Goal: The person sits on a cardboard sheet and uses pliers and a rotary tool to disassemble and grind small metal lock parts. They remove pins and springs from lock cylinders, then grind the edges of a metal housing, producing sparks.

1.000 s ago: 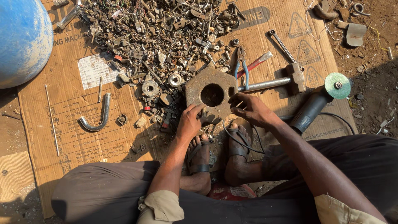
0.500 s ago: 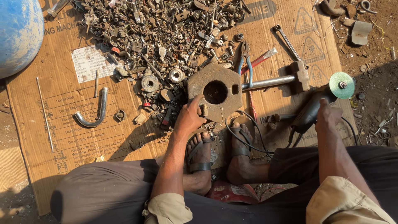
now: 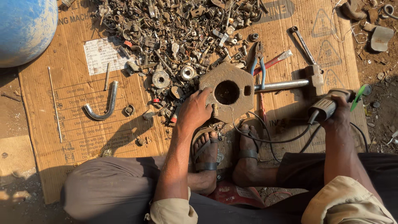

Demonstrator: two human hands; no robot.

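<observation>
1. Metal plate [image 3: 230, 96], thick, rusty and many-sided with a round hole in its middle, lies flat on the cardboard sheet [image 3: 74, 124] just in front of your feet, under the edge of the scrap pile [image 3: 174, 33].
2. Your left hand [image 3: 195, 111] rests on the plate's near left edge, fingers spread and pressing down, gripping nothing; it has stayed there over the last second, so the plate has not shifted.
3. Your right hand [image 3: 338, 114] has changed most: a second ago it was at the plate beside the left one, half a second ago it was reaching out to the side, and now it is closed around the body of the angle grinder [image 3: 331, 105].
4. That grinder has come up off the cardboard; its green disc [image 3: 357, 97] now stands on edge, and its black cable [image 3: 273, 139] loops back past your sandalled feet.
5. To my eye, this means one hand steadies the plate while the other has the tool in its grip, well apart from the plate.
6. Between them lie a steel pipe [image 3: 282, 86], blue-handled pliers [image 3: 258, 62] and a wrench [image 3: 302, 42].
</observation>
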